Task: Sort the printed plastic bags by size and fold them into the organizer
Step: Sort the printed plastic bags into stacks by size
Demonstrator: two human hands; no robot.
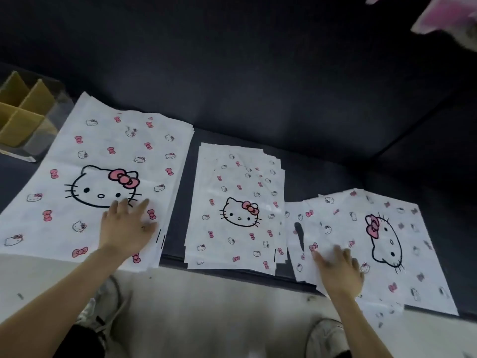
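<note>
Three stacks of white plastic bags printed with a cat face and pink bows lie on a dark seat. The large stack (103,161) is at the left, and my left hand (127,226) rests flat on its lower right part with fingers spread. A medium stack (237,202) lies in the middle. At the right a stack of bags (361,241) lies turned sideways, and my right hand (339,272) presses flat on its near left part. The clear organizer (28,115) with yellow cardboard dividers stands at the far left, beside the large stack.
The dark sofa seat (322,171) and its backrest fill the upper view. Pale floor (206,306) lies below its front edge, with my shoes on it. Something pink and white (444,16) sits in the top right corner.
</note>
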